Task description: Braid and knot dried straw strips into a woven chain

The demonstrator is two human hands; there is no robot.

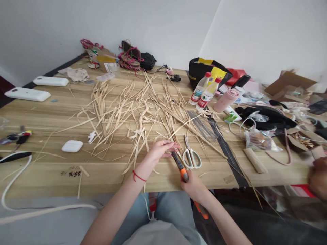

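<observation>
My right hand (pixel 192 187) is wrapped round a black-and-orange hand tool (pixel 181 166), whose exact kind I cannot make out. Its dark tip points away from me, up to the fingers of my left hand (pixel 163 149). Those fingers are pinched together on a thin pale straw strip (pixel 182 128), which runs up and to the right; the pinch itself is partly hidden. White-handled scissors (pixel 191 158) lie just right of the tool, blades pointing away. Beyond my left hand, a braided straw piece (pixel 143 119) rests among many loose straw strips (pixel 114 112).
Two water bottles (pixel 201 88), a pink tumbler (pixel 226 100) and a black bag (pixel 201 69) stand at the back right. A white earphone case (pixel 72 146) lies at left. Clutter fills the right side, where another person's blurred hand (pixel 318 177) shows at the edge.
</observation>
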